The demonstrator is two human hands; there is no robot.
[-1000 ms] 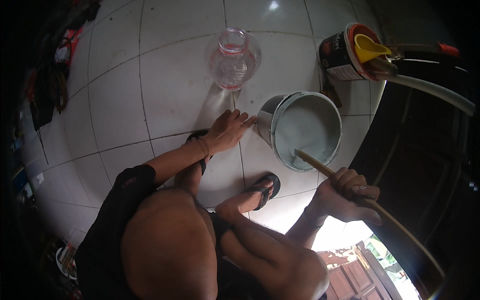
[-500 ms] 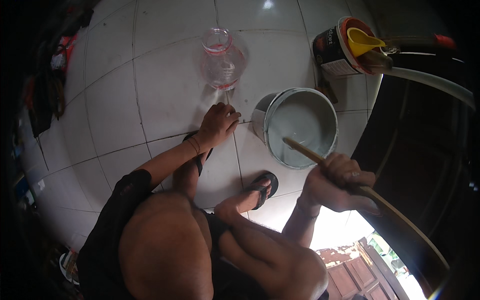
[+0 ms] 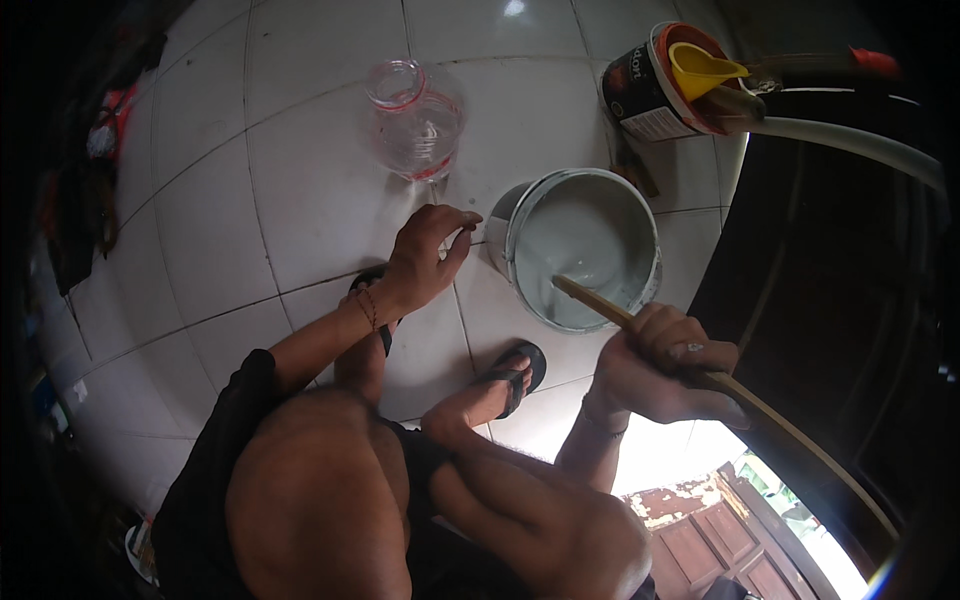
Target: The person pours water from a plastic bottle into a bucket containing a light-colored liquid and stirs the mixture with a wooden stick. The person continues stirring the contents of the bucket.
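Observation:
My right hand (image 3: 668, 362) is wrapped round a long wooden stick (image 3: 815, 452). The stick's far end dips into smooth pale grey paint (image 3: 600, 225) inside a white bucket (image 3: 504, 222), which stands on the floor in front of me. Faint swirls show in the paint around the stick. Left of the bucket, my left hand (image 3: 430, 248) hovers with nothing in it, fingers loosely bent and thumb apart, close to the bucket's wall. A clear round jar (image 3: 418, 128) with reddish smears sits on the tiles beyond the left hand.
At the far right stands a dark-labelled bucket (image 3: 640, 95) with a red-orange inside, holding a yellow funnel (image 3: 700, 70). A brush-like tool (image 3: 635, 168) lies beside it. A dark wooden panel (image 3: 800, 290) borders the right side. My sandalled foot (image 3: 515, 375) is near the grey-paint bucket.
The stick's tip has shifted slightly within the paint as my right hand moves it. My left hand's thumb and fingers have parted more. The whole view has shifted a little.

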